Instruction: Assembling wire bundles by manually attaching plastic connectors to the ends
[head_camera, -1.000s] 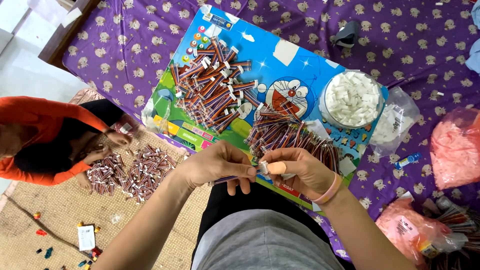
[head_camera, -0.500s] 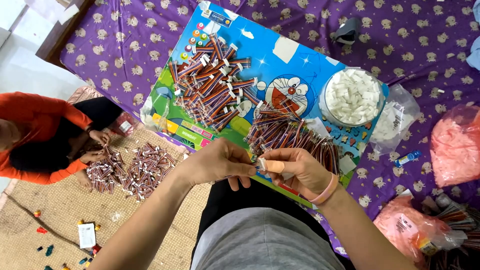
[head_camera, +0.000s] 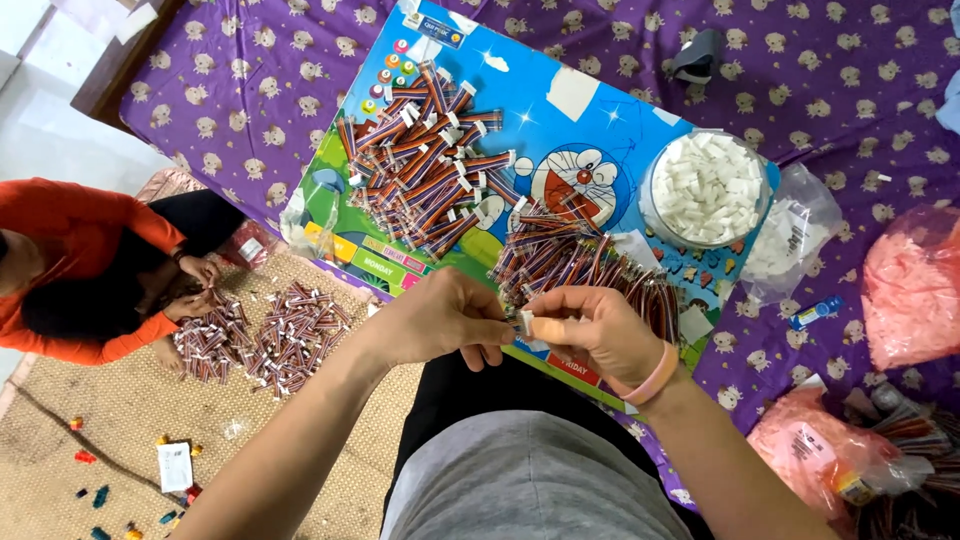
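Two hands: left hand (head_camera: 440, 320) and right hand (head_camera: 595, 330) meet, fingertips pinched narrow on a small white plastic connector (head_camera: 525, 322).
Connector position: between both hands, above lap.
Technique: grip near tip, keep aligned.
Supply: loose multicoloured wire bundles (head_camera: 580, 262) just beyond; round clear tub of white connectors (head_camera: 708, 188) farther right.

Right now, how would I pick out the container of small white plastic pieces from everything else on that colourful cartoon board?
Start at the blue cartoon-printed board lying on the purple patterned cloth. Go to its far right corner, beyond the two heaps of striped wire bundles. There stands a round clear plastic tub heaped with small white pieces, the only round, all-white thing on the board.
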